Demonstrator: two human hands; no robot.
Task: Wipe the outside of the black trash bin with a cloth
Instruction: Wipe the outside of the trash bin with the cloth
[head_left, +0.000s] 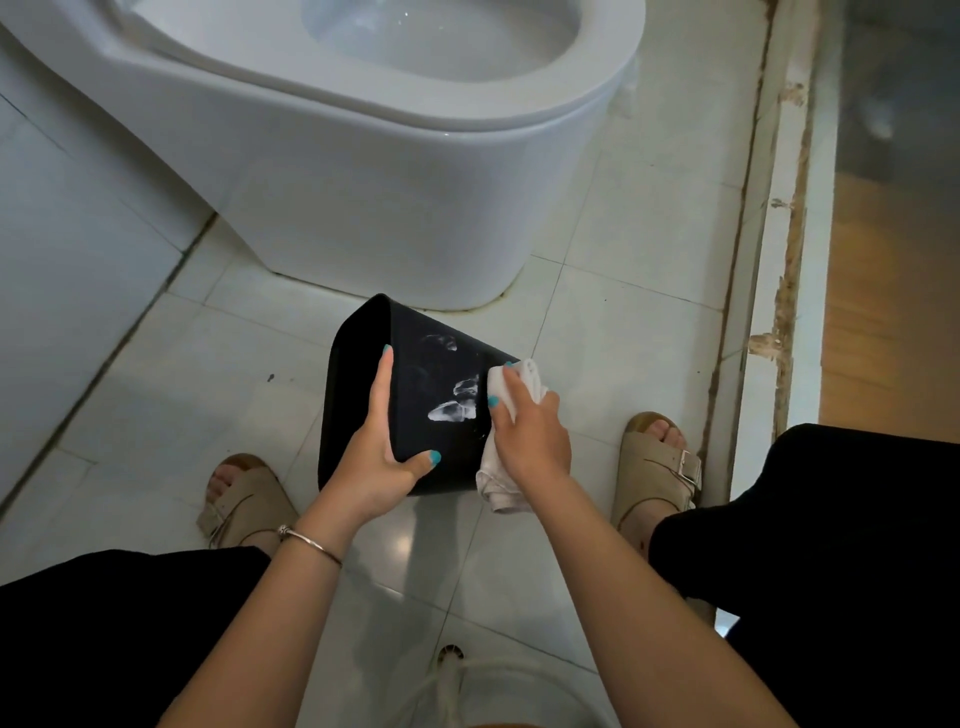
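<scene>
Black trash bin (415, 395) is gripped at its edge by left hand (379, 467); white cloth (511, 441) is clutched and pressed against bin's side by right hand (530, 436).

The black trash bin (415, 395) is looking like smooth, semi-gloss plastic, with whitish smears showing on its side. At its three o'clock edge, the cloth (511, 415) is appearing as soft, matt, off-white fabric, crumpled. The toilet (363, 171), at twelve o'clock, is gleaming as glossy white ceramic. The floor tiles (623, 322) are shining pale and glazed, reflecting light. The threshold strip (784, 249), at three o'clock, is showing chipped, rough white paint. The bracelet (311, 543) is glinting like thin metal.
</scene>
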